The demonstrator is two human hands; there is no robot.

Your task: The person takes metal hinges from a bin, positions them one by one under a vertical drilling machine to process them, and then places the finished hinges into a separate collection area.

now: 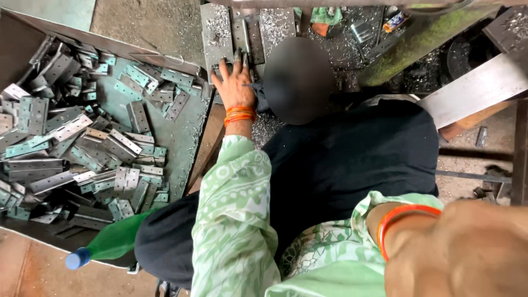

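Hinges (82,148), stiff, light, sharp-edged steel best pinched by the flat leaves, fill the tray (184,137) left of the machine bed (220,33). Left hand (235,82) lies spread flat on that bed, gripping nothing; right hand (467,253), nearest the camera, is too blurred to tell its grip.

Left hand (234,82) flat on machine bed (220,33), tray (181,132) of hinges (82,143) to its left, bottle (107,245) lying below tray.
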